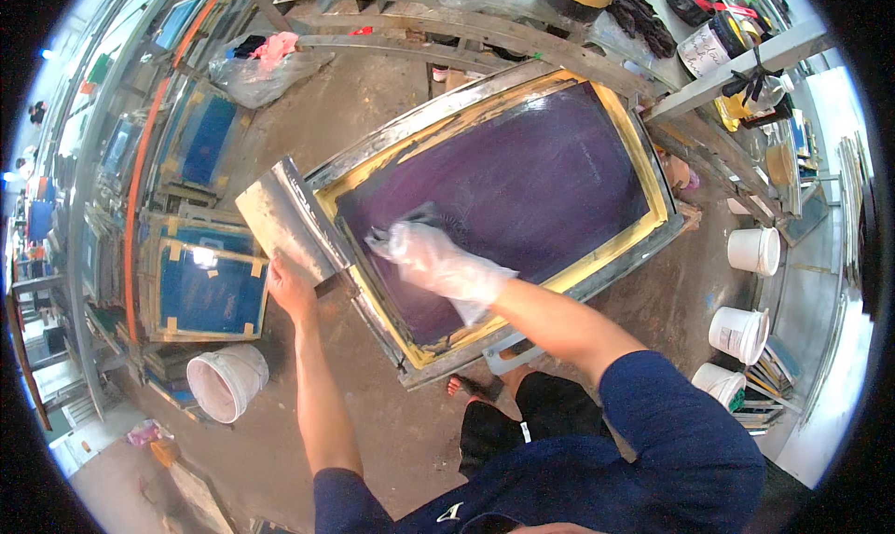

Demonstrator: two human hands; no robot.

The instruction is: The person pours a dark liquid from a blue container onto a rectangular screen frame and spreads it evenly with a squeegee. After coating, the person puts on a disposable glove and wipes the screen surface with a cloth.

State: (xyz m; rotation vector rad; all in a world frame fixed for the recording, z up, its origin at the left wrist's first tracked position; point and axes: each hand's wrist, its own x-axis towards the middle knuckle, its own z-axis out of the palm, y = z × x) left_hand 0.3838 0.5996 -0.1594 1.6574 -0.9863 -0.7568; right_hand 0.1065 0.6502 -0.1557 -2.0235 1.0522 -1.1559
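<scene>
A printing screen (503,189) with a dark purple mesh lies tilted across the middle. Yellow tape (643,166) runs round the inside of its frame. A flat cream board with a dark edge strip (270,212) sits against the screen's left end. My bare left hand (293,290) is closed on the near edge of that board. Over the mesh's left part is my right hand (419,254), in a clear plastic glove. Motion smears its fingers, and a greyish blur beside them cannot be made out.
White buckets (228,383) (753,252) stand on the floor at left and right. Blue framed screens (210,287) lean at the left. A metal bar (736,73) juts in at the upper right, beside tubs (713,47). A plastic bag (256,73) lies at the upper left.
</scene>
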